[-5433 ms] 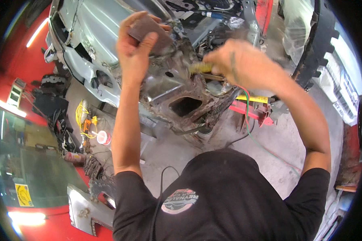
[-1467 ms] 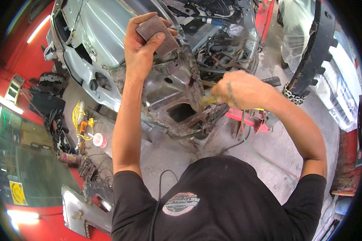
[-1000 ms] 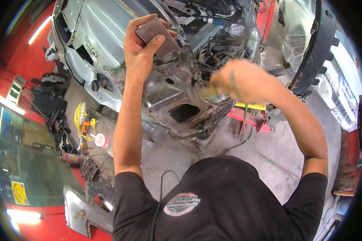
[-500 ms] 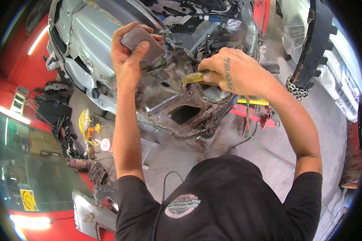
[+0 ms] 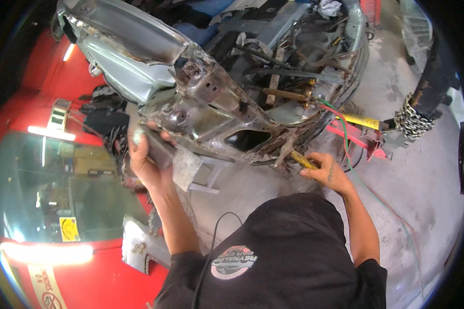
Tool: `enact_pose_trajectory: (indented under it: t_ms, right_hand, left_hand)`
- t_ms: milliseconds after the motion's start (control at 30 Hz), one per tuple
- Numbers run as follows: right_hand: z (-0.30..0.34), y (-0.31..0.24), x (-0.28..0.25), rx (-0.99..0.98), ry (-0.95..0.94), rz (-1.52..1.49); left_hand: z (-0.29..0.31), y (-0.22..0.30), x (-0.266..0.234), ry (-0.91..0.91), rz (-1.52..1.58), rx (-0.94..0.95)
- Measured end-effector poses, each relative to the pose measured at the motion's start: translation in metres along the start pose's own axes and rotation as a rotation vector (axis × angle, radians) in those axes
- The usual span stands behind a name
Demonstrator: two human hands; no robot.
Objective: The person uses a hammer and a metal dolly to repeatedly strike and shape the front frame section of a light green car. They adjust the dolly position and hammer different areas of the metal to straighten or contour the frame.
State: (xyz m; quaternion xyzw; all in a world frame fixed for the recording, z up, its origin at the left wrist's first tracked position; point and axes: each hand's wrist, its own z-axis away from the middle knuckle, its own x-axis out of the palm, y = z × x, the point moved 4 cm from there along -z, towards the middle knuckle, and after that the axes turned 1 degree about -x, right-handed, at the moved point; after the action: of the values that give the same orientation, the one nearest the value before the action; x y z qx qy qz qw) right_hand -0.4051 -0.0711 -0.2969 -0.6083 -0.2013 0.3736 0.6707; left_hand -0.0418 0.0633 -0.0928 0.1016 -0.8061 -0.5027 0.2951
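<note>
The stripped, rust-stained front corner of a car body (image 5: pixel 211 121) lies before me. My left hand (image 5: pixel 148 162) is wrapped around a grey-brown rectangular metal block (image 5: pixel 160 149), at the left of the bare inner panel. Whether the block touches the panel I cannot tell. My right hand (image 5: pixel 327 172) grips the yellow handle of a hammer (image 5: pixel 303 160). Its narrow head (image 5: pixel 285 151) is at the panel's near lower edge, right of the dark oval opening (image 5: pixel 247 139). Contact there is unclear.
A red and yellow frame (image 5: pixel 361 134) stands right of the car, with a chain (image 5: pixel 413 117) on a dark post beyond. Red and green hoses (image 5: pixel 366 188) trail over the floor. A red vehicle (image 5: pixel 103 280) and a loose silver fender (image 5: pixel 139 242) are at left. A pale stand (image 5: pixel 209 175) sits below the panel.
Both hands have come down and nearer to me: the block to the panel's left side, the hammer to its near right edge. My view has shifted, showing more of the engine bay.
</note>
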Motion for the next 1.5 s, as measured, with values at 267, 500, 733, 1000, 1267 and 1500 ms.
enact_pose_trajectory:
  t_ms: [267, 500, 733, 1000, 1267, 1500]
  right_hand:
    - [-0.01, 0.011, -0.029, 0.063, -0.105, -0.123]
    - [-0.034, 0.004, -0.046, 0.037, -0.166, -0.211]
    - [-0.026, 0.003, -0.016, 0.111, -0.272, -0.185]
    - [-0.011, -0.009, 0.039, 0.069, -0.169, -0.165]
    - [-0.016, -0.079, 0.131, 0.01, -0.077, -0.154]
    - [-0.006, -0.088, 0.195, 0.068, -0.02, 0.177]
  left_hand:
    - [0.052, -0.092, -0.017, 0.433, 0.069, -0.562]
    - [0.118, -0.161, 0.04, 0.348, 0.117, -0.776]
    - [0.146, -0.163, 0.042, 0.373, 0.106, -0.763]
    - [0.149, -0.172, -0.017, 0.433, 0.396, -0.811]
    - [0.181, -0.188, -0.092, 0.272, 0.41, -1.051]
    - [0.152, -0.162, -0.161, 0.274, 0.52, -0.925]
